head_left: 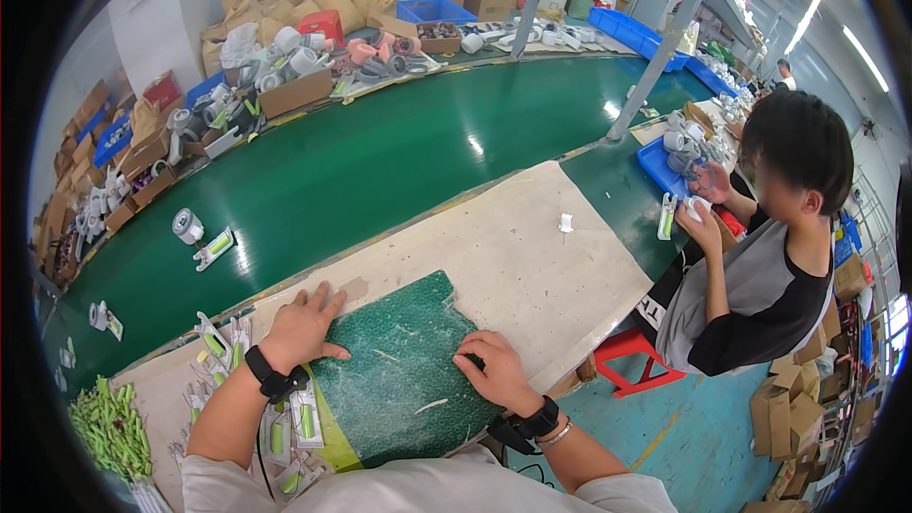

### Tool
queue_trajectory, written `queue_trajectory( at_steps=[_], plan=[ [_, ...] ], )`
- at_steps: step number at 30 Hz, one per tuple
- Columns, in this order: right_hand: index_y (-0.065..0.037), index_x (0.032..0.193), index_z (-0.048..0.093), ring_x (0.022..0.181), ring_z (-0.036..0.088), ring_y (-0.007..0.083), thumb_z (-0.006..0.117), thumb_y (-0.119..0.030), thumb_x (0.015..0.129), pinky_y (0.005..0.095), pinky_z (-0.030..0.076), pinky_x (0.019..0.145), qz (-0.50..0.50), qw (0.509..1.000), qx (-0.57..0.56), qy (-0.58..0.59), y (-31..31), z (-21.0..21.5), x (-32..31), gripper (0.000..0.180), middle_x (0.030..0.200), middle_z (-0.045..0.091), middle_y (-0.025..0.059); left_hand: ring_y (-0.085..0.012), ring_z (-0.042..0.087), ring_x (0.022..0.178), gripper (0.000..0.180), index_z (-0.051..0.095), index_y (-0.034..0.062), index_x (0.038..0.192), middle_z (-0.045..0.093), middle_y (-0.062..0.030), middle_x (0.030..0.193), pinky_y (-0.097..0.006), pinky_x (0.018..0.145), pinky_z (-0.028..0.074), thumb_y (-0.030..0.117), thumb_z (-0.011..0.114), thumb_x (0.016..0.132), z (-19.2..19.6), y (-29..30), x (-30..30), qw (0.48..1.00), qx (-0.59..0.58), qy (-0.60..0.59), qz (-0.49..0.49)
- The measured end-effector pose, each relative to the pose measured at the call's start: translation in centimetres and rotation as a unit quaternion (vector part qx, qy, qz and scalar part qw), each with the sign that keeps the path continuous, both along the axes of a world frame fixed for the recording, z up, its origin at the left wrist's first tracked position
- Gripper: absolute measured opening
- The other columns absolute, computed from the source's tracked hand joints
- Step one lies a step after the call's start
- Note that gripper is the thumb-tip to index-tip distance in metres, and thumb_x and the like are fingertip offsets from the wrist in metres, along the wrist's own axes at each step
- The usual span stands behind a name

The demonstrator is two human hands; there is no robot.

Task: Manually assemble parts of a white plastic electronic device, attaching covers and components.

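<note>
Fingers of the left hand (302, 326) lie spread and flat, grasping nothing, with the palm partly on the upper left edge of the green textured mat (404, 370) and partly on the pale surface (532, 256). Fingers of the right hand (496, 368) are curled downward onto the mat's right edge; whether they pinch the edge cannot be determined, as the fingertips are hidden beneath the knuckles. The mat lies flat at the near edge of the surface, directly before the person, its lower margin cut off by the person's shirt. Both wrists carry black bands. White-and-green small parts (285, 427) lie under and beside the left forearm, partly covered by it; their exact form is hard to make out. A heap of green pieces (112, 429) sits at the far left, bent by the lens. Beyond the surface runs a green conveyor belt (380, 161) carrying 1 grey reel (186, 225) with a white-and-green part beside it. A co-worker (760, 275) sits on a red stool (635, 359) to the right, handling small white items. Cardboard boxes (294, 93) line the belt's far side.
</note>
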State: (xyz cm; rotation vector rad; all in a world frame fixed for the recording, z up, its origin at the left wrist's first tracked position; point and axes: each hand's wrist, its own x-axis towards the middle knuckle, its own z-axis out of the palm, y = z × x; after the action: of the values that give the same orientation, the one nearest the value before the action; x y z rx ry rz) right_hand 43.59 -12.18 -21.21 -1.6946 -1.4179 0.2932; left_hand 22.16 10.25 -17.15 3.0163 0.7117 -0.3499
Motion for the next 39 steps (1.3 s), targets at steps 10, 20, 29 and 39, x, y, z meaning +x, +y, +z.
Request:
queue_trajectory(
  at_steps=[10,20,29,39],
  plan=[
    [-0.005,0.081,0.061,0.082,0.054,0.0261,0.065,-0.012,0.076,0.033,0.045,0.071,-0.006,1.0,-0.003,0.006,0.1,-0.1,0.2,0.01,0.088,0.059,0.0084,-0.0419,0.051,0.104,0.099,0.035,0.0113,0.132,0.038,-0.0201,0.132,-0.041,0.082,0.047,0.06,0.069,0.053,0.0,0.2,0.2,1.0,0.004,-0.024,-0.009],
    [-0.004,0.079,0.06,0.084,0.054,0.0289,0.063,-0.019,0.079,0.0354,0.044,0.074,-0.017,1.0,0.008,-0.004,0.0,-0.9,0.3,0.015,0.085,0.057,0.0097,-0.0439,0.05,0.105,0.101,0.034,0.0104,0.132,0.037,-0.0245,0.131,-0.04,0.086,0.045,0.059,0.071,0.053,0.2,0.2,1.0,0.999,-0.021,0.025,0.005],
    [-0.003,0.076,0.059,0.081,0.053,0.0306,0.061,-0.02,0.08,0.0368,0.043,0.073,-0.023,1.0,0.011,0.007,0.0,-0.7,-0.8,0.018,0.08,0.056,0.0126,-0.0394,0.046,0.112,0.105,0.027,0.0075,0.136,0.031,-0.0247,0.135,-0.039,0.092,0.04,0.064,0.067,0.057,0.1,0.6,-0.4,0.998,-0.04,0.041,0.002],
    [-0.005,0.073,0.052,0.078,0.05,0.0279,0.059,-0.012,0.076,0.0364,0.042,0.068,-0.092,0.969,0.22,-0.07,-3.4,1.0,-7.0,0.01,0.082,0.05,0.0093,-0.0347,0.042,0.118,0.097,0.027,0.0065,0.136,0.032,-0.0222,0.136,-0.038,0.094,0.039,0.049,0.073,0.061,0.4,0.7,0.3,0.999,-0.037,0.02,-0.004]
  ],
)
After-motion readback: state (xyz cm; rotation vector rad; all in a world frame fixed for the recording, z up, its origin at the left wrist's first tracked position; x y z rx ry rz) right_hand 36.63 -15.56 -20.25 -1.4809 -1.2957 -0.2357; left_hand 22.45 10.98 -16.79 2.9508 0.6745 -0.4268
